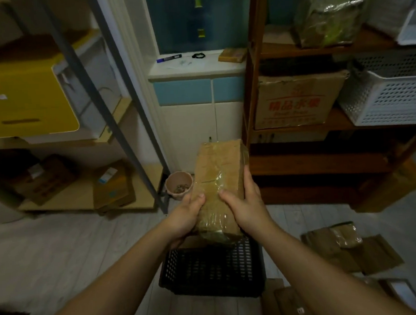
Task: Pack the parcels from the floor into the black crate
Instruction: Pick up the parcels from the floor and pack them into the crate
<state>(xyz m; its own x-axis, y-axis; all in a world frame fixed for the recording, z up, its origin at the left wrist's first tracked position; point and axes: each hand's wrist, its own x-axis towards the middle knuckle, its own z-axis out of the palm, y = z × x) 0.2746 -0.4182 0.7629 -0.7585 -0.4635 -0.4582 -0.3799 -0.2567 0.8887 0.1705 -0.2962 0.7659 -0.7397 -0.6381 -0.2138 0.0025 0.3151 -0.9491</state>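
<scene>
A long brown cardboard parcel wrapped in clear tape is held upright, tilted away from me, above the black crate. My left hand grips its lower left side with the thumb on the front face. My right hand grips its right side, thumb across the front. The parcel's lower end hangs just over the crate's far rim. The crate is a black perforated plastic basket on the floor between my forearms; its inside is dark. More brown parcels lie on the floor to the right.
A metal shelf rack with a yellow box stands at left, a wooden shelf unit with cartons and white baskets at right. A small pink pot sits on the floor by the wall. More flat cartons lie at bottom right.
</scene>
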